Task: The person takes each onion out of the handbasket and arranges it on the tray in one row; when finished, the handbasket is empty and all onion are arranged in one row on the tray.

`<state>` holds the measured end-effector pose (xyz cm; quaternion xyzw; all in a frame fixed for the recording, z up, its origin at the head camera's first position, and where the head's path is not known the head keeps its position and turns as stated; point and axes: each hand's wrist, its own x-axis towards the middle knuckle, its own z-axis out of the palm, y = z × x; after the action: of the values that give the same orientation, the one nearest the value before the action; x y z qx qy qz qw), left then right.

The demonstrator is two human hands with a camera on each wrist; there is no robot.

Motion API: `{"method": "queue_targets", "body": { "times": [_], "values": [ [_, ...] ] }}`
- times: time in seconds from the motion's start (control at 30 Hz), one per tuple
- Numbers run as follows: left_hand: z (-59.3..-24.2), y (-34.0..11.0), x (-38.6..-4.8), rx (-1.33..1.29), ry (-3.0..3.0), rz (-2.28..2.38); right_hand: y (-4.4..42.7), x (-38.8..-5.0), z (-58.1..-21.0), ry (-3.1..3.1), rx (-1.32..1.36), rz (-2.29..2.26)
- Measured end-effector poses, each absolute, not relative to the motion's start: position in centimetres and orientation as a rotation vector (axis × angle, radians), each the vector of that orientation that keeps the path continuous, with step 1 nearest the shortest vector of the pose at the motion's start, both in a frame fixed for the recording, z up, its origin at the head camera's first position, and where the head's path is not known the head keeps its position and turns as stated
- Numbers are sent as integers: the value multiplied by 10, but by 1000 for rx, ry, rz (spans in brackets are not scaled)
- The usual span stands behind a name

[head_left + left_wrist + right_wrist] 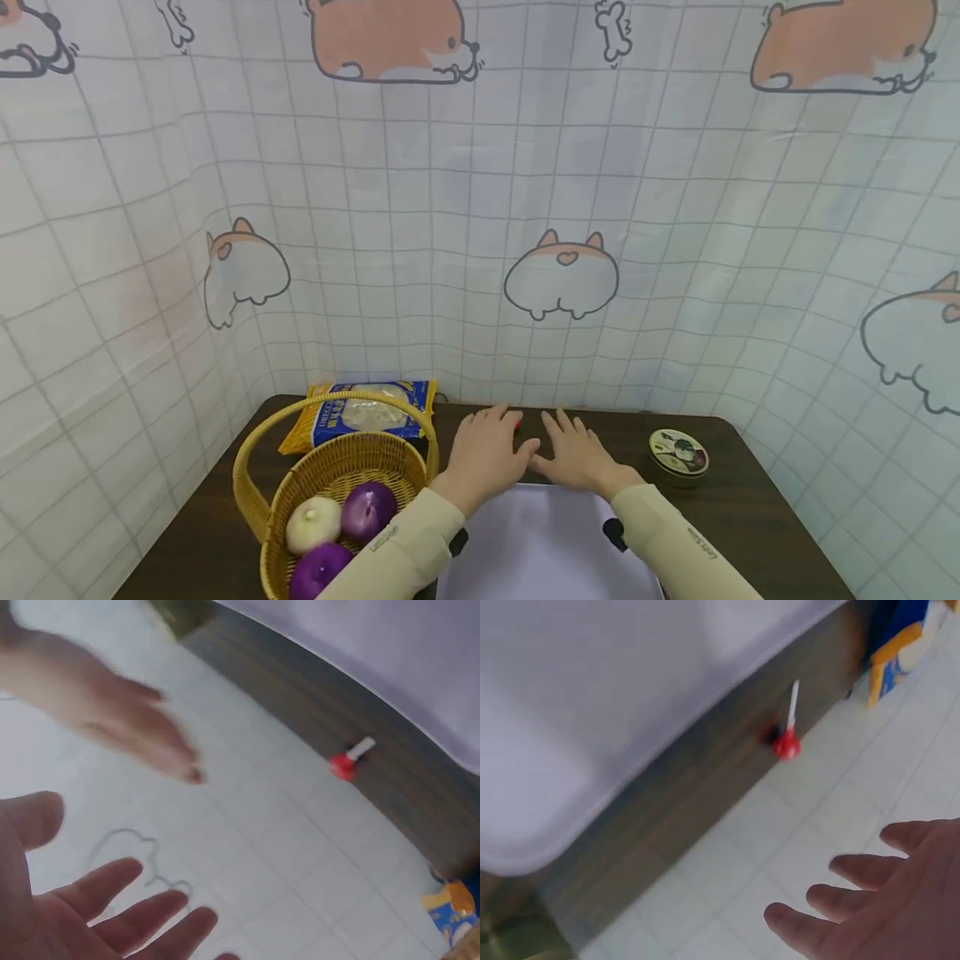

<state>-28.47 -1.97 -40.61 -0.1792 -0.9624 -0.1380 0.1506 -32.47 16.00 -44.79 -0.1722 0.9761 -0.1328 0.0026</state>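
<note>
Both hands hover over the far end of a pale lilac tray (551,542), spread and holding nothing. My left hand (487,454) is palm down in the head view, its thumb close to my right hand (581,457); whether they touch I cannot tell. Behind the tray, a red lollipop (786,745) with a white stick lies on the dark table near its back edge. In the head view the left hand mostly hides it. Fingers of both hands look straight or loosely bent in the wrist views.
A yellow wicker basket (273,533) with a tall handle stands left, holding a white onion (312,525) and purple onions (369,510). Behind it lies a blue and orange bag of pasta (367,408). A round tin (678,454) sits at right. A patterned curtain (465,333) surrounds the table.
</note>
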Motion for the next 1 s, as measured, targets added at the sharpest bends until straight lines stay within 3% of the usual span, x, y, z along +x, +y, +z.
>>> {"method": "queue_targets", "body": {
  "times": [0.27, 0.57, 0.77, 1.0],
  "values": [
    [-404, -55, -233, -461, -2459, -730, 135, -286, -479, 2976, -734, -518],
    [-383, -124, -214, -451, -1809, -833, 100, -263, -493, 3006, -913, -666],
    [-363, -165, -198, -270, -1435, -930, 81, -251, -497, 3029, -962, -755],
    [-388, -221, -193, 25, -1642, -1060, 61, -238, -498, 3033, -1019, -969]
  ]
}}
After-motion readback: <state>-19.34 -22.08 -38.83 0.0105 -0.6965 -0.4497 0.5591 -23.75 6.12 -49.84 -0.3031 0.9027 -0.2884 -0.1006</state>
